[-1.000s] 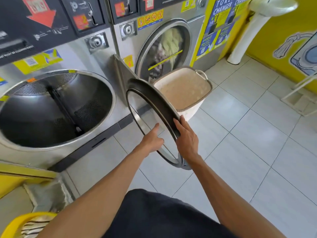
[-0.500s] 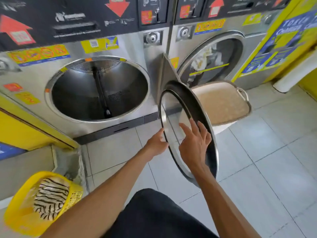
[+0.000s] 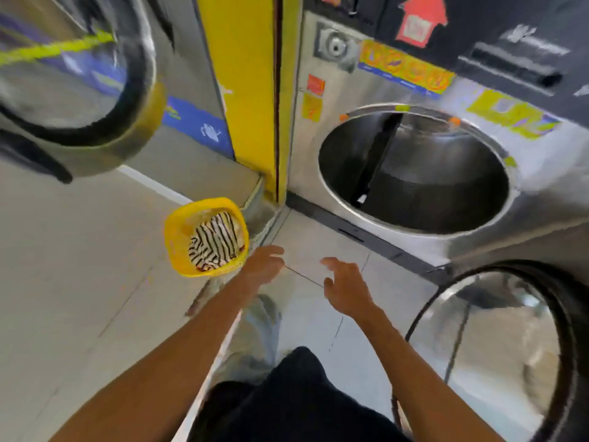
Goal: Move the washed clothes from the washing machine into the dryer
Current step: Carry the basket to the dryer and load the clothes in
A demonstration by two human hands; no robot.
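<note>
- both hands reach forward over the tiled floor [image 3: 95, 282], holding nothing; the left hand [image 3: 263, 264] has its fingers loosely extended, the right hand [image 3: 345, 282] is spread with fingers apart and relaxed.
- neither hand touches any object; the left hand hangs just beside the near rim of the yellow basket [image 3: 173, 237], the right hand is over bare tiles in front of the dryer [image 3: 541, 173].
- half a second ago both hands were at the round dryer door [image 3: 561, 314], the right one flat against its glass; they have since let go, and that door now stands open at the lower right, apart from the right hand.
- the view has swung left: the yellow basket, earlier low in the left corner, now sits near the middle of the frame, and the dryer's open drum [image 3: 414, 167] has shifted to the upper right.
- the striped clothes [image 3: 216, 240], black and white, lie heaped inside the yellow basket, which stands on the floor at the foot of a yellow pillar [image 3: 248, 90], to the left of the dryer.
- the clothes lie just ahead and to the left of the left hand, well apart from the right hand.
- a second round door [image 3: 140, 90], blurred, shows at the upper left.
</note>
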